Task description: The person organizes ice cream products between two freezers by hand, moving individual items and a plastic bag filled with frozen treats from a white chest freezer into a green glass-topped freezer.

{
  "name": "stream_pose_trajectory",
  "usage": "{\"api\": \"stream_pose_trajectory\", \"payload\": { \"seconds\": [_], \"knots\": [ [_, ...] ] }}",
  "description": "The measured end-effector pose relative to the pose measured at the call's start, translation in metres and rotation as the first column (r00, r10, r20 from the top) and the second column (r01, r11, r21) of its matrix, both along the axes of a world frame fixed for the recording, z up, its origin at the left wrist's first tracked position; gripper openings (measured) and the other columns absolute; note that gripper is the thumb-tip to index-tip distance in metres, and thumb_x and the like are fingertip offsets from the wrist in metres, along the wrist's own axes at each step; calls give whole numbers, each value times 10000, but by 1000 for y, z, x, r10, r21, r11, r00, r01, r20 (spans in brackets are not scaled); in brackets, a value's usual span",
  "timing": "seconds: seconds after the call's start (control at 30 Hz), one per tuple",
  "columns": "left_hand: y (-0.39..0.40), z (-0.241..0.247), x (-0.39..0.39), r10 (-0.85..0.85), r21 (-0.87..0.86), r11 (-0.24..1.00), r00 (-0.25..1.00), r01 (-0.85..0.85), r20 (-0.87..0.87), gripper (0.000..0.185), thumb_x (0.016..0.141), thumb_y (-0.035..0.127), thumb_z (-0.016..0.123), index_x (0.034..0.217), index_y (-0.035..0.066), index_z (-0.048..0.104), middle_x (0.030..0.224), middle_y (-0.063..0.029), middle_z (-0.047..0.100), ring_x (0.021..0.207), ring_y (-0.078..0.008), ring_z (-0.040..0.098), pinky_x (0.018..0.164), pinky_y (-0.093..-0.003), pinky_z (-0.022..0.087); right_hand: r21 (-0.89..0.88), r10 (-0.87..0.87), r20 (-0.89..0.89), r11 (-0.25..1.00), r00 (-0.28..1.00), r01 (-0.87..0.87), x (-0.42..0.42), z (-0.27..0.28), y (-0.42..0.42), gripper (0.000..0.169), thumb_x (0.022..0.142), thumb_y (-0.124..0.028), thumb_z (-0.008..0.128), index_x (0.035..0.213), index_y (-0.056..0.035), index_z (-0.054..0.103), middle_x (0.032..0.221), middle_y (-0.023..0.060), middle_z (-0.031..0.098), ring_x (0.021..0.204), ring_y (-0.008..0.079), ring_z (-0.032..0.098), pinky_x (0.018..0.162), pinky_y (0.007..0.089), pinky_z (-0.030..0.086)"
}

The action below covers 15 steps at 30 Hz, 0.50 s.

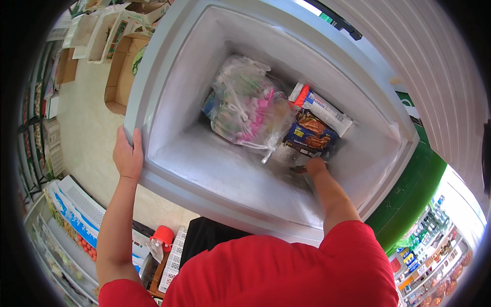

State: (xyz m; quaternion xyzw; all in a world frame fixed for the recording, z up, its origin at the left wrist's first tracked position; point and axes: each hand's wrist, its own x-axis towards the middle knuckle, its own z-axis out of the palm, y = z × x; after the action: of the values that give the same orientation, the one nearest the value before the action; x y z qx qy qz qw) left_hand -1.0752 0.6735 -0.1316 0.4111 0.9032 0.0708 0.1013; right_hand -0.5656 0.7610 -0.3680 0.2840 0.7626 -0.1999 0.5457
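An uncovered chest freezer (238, 184) is before me, with white, frosted inner walls. My left hand (128, 153) grips the freezer's grey outer rim (149, 92) on the left side. Deep inside the freezer, my right hand (316, 165) reaches down to the floor beside a dark item (299, 169); its fingers are mostly hidden. Just beyond that hand lie blue packages with pictures of cooked food (312, 132). A white and red packet (326, 109) leans along the far wall. Knotted clear plastic bags (241, 103) with green and pink contents fill the left part.
An open cardboard box (119, 84) stands on the pale floor left of the freezer, with a watermelon (139, 59) partly visible. Produce shelves (69, 245) are at lower left, near a red bucket (164, 235). A green rounded surface (410, 195) and stocked shelves (433, 249) lie to the right.
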Motion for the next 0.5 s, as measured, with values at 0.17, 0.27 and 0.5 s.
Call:
{"api": "stream_pose_trajectory", "payload": {
  "seconds": [0.17,0.27,0.5],
  "knots": [
    [-4,-4,-6,19,-52,998,999,-21,-29,443,886,430,438,1092,40,481,906,-189,614,816,-380,576,688,-436,443,-60,-590,-322,793,741,606,-19,69,8,105,710,-37,583,787,-48,653,894,100,659,796,247,633,646,305,485],
    [-1,-9,-11,7,-48,999,1000,-8,-28,474,880,452,437,1098,34,480,916,-197,613,823,-384,574,694,-445,444,-305,-839,-467,450,280,839,-10,96,3,119,674,61,574,754,-27,578,833,89,644,781,201,622,633,309,473],
    [2,-39,-20,-48,55,997,997,52,-59,534,867,483,444,1124,18,495,981,-217,601,896,-391,566,747,-449,443,-781,-566,-218,-387,-795,490,-22,266,-33,384,703,119,565,1040,-57,509,905,78,617,803,173,612,726,281,492]
  ]
}}
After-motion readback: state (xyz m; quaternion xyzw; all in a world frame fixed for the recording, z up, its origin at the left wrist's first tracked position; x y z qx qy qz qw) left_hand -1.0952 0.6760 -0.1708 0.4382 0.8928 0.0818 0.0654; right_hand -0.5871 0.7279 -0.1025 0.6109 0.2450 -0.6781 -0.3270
